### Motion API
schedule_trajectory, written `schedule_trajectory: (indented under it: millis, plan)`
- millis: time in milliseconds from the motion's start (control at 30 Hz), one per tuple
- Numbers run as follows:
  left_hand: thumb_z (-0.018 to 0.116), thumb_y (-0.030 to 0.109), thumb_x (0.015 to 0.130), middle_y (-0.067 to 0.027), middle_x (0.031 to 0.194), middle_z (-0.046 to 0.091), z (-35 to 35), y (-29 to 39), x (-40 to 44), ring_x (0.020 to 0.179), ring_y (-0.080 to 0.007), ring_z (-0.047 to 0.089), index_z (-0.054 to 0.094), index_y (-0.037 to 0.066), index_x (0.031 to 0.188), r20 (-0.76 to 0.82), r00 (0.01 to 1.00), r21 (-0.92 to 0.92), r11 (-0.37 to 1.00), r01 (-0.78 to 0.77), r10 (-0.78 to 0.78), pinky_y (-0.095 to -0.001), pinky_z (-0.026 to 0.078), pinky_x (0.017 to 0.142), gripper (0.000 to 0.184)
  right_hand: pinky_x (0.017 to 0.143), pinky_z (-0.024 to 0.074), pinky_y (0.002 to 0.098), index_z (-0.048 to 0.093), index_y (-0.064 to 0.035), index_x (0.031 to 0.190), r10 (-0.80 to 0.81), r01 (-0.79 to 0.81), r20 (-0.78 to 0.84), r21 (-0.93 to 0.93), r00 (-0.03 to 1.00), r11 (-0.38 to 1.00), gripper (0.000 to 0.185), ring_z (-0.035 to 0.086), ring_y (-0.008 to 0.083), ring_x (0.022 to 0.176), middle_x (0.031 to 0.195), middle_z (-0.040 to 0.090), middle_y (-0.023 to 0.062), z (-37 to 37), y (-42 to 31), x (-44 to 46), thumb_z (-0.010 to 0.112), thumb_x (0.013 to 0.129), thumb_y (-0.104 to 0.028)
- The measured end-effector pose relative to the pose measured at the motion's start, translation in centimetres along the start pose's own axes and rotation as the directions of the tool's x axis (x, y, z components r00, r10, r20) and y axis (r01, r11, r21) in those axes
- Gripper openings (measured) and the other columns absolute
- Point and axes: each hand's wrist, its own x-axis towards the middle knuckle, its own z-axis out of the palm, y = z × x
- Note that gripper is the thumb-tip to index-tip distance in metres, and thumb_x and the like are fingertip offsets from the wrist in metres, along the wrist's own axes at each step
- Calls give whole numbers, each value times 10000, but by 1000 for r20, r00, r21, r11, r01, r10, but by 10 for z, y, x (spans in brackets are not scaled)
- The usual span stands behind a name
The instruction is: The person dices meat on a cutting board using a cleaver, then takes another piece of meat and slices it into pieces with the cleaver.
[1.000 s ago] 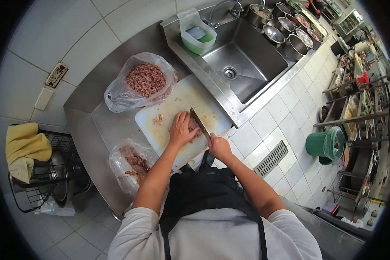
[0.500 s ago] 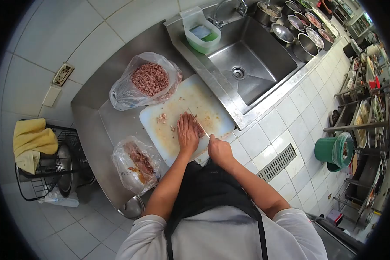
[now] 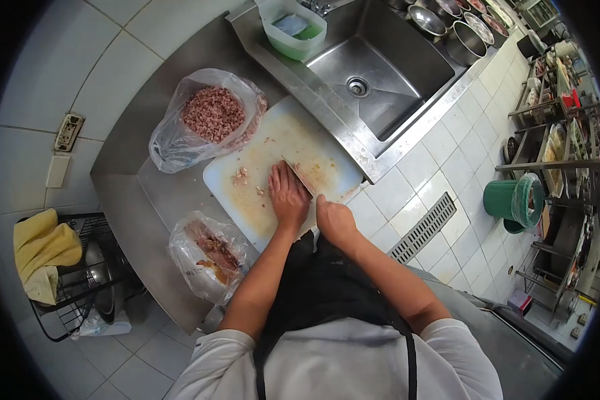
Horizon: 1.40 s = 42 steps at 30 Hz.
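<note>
A white cutting board (image 3: 292, 121), stained and dotted with meat scraps (image 3: 241, 176), lies on the metal counter. My left hand (image 3: 289, 198) rests flat on it, fingers stretched out and side by side; whatever is under the palm is hidden. My right hand (image 3: 335, 221) is closed round the handle of a knife (image 3: 299, 177), whose blade slants along the fingers of the left hand. Beyond the board, an open clear plastic bag (image 3: 167, 143) holds finely chopped meat (image 3: 212, 115). Left of my forearm, a second clear bag (image 3: 187, 270) contains a larger meat piece (image 3: 219, 253).
A steel sink (image 3: 387, 73) adjoins the board's far right, with a plastic container (image 3: 293, 45) on its rim. Metal bowls (image 3: 465, 44) stand past it. At left is a black wire rack (image 3: 90, 230) with a yellow cloth (image 3: 45, 248). A green bin (image 3: 505, 200) stands right.
The camera view has shifted, so the sink and bags sit differently in frame. The knife blade now lies closer along my left fingers, and the reddish meat seen beside them is mostly hidden.
</note>
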Motion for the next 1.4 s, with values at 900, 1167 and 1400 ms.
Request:
schedule_trajectory:
  millis: [900, 1167, 1400]
  plan:
    - [521, 260, 1021, -208, 1663, 356, -7, 11, -8, 1570, -393, 260, 418, -51, 1552, 3, 1000, 67, 998, 23, -23, -561, 171, 1277, 624, 714, 599, 525, 614, 30, 969, 0, 19, -77, 245, 997, 969, 166, 741, 442, 800, 828, 720, 287, 23, 23, 32, 554, 953, -124]
    - [483, 250, 1034, -178, 1674, 349, -3, 14, -5, 1582, -366, 241, 428, -41, 1554, 6, 998, 92, 993, 68, -69, -563, 160, 1281, 598, 647, 590, 532, 554, 56, 972, -26, 35, -66, 146, 997, 989, 175, 732, 441, 723, 780, 707, 289, 23, 16, 21, 522, 971, -117]
    - [500, 247, 1024, -171, 1688, 323, -5, 15, -5, 1591, -356, 221, 421, -33, 1560, 32, 996, 94, 992, 83, -87, -560, 140, 1290, 610, 635, 586, 542, 547, 42, 938, 7, 2, -53, 159, 999, 987, 164, 728, 442, 706, 740, 701, 284, 24, 21, 4, 513, 969, -115]
